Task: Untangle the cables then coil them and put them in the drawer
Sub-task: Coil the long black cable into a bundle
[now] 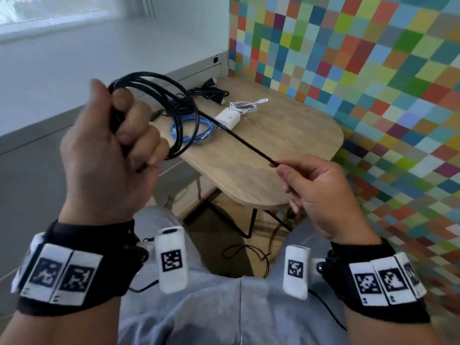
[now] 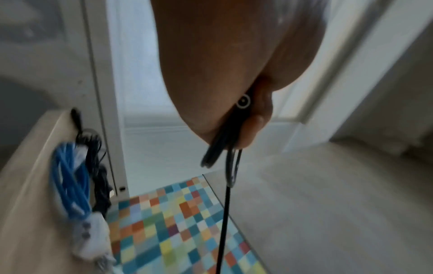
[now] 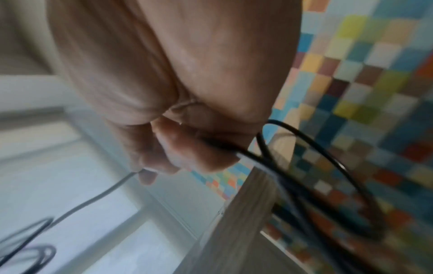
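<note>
My left hand is raised above the table's left end and grips a coil of black cable, several loops wide. From the coil a taut straight run goes down-right to my right hand, which pinches it between thumb and fingers. In the left wrist view the cable leaves my fist downward. In the right wrist view my fingers hold the cable, and slack loops hang behind the hand. On the wooden table lie a blue cable, a white charger with white cable, and a black bundle.
A white cabinet with drawer fronts stands left of and behind the table. A wall of coloured squares closes the right side. More black cable lies on the floor by my knees. The table's near half is bare wood.
</note>
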`<move>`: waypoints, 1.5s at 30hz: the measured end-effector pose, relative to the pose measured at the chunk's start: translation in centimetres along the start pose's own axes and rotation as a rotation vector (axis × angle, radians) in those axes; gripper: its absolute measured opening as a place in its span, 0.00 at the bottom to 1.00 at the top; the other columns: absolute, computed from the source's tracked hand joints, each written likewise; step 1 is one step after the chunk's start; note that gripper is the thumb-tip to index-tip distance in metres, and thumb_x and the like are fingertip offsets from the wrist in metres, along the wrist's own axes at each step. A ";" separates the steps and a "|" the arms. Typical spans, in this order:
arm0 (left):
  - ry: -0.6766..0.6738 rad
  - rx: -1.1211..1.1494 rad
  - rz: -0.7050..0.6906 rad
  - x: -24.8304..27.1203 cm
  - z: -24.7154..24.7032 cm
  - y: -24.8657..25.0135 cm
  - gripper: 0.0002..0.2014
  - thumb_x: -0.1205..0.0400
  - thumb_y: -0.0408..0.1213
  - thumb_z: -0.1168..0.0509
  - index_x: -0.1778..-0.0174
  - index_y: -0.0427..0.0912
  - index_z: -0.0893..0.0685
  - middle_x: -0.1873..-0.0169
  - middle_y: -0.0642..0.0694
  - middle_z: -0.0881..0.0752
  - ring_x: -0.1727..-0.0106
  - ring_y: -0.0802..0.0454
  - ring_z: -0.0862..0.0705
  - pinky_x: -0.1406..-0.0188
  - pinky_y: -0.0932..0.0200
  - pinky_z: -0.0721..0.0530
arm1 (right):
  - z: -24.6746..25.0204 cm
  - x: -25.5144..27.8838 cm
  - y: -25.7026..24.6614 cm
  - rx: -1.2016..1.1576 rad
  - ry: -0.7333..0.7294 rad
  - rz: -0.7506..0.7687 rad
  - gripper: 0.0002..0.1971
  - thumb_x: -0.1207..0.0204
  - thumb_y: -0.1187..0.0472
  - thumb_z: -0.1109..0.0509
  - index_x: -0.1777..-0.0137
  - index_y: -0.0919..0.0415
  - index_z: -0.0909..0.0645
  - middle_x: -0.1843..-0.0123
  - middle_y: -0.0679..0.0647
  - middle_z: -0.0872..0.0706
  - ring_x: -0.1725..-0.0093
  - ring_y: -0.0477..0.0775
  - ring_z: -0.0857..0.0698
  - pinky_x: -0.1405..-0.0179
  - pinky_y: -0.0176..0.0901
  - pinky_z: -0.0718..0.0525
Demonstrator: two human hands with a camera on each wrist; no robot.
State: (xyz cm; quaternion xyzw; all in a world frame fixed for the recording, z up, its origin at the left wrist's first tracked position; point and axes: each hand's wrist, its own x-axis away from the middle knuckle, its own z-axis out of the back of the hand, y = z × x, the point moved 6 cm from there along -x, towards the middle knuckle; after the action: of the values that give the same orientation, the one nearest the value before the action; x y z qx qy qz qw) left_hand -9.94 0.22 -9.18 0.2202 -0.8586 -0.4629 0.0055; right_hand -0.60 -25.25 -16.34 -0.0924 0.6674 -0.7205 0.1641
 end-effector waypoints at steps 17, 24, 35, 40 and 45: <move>-0.458 -1.344 0.102 2.6 -4.7 -7.5 0.15 0.10 0.47 0.40 0.64 0.53 0.26 0.74 0.53 0.19 0.69 0.58 0.20 0.71 0.63 0.26 | -2.8 2.2 -4.5 0.491 -0.107 0.264 0.08 0.34 0.55 0.10 0.63 0.48 0.08 0.67 0.39 0.09 0.69 0.40 0.14 0.69 0.26 0.24; -0.590 -0.972 0.463 2.5 -2.7 -8.0 0.25 0.10 0.55 0.43 0.62 0.43 0.10 0.77 0.52 0.28 0.74 0.54 0.32 0.71 0.57 0.31 | 0.3 1.7 -4.6 0.357 -0.043 0.248 0.05 0.33 0.55 0.14 0.59 0.48 0.06 0.62 0.38 0.06 0.61 0.39 0.09 0.62 0.27 0.16; -0.522 0.118 0.394 2.0 -2.2 -4.6 0.09 0.14 0.45 0.37 0.53 0.43 0.24 0.69 0.52 0.31 0.77 0.58 0.39 0.74 0.58 0.41 | 2.5 -0.3 -0.7 -0.071 0.064 0.076 0.10 0.25 0.52 0.24 0.52 0.56 0.06 0.74 0.54 0.26 0.76 0.49 0.28 0.70 0.48 0.15; -0.448 0.225 0.266 1.5 -2.8 -3.1 0.12 0.10 0.45 0.51 0.51 0.45 0.25 0.70 0.54 0.29 0.80 0.58 0.38 0.74 0.62 0.34 | 2.3 -0.5 -0.1 0.167 0.134 0.031 0.05 0.18 0.55 0.25 0.47 0.51 0.07 0.68 0.49 0.15 0.75 0.47 0.21 0.74 0.43 0.19; -0.291 -0.558 -0.070 2.2 -4.5 -3.4 0.10 0.10 0.40 0.48 0.51 0.41 0.25 0.68 0.48 0.14 0.68 0.43 0.13 0.62 0.49 0.14 | -1.9 0.7 -0.9 0.717 -0.045 0.059 0.09 0.15 0.50 0.28 0.43 0.48 0.07 0.59 0.35 0.10 0.57 0.34 0.13 0.60 0.30 0.17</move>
State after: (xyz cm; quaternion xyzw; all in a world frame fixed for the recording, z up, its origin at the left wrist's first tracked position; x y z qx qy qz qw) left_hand -9.70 -5.80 -9.75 0.1711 -0.6821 -0.7072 -0.0731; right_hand -2.03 -23.65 -15.65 -0.0253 0.3707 -0.9016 0.2214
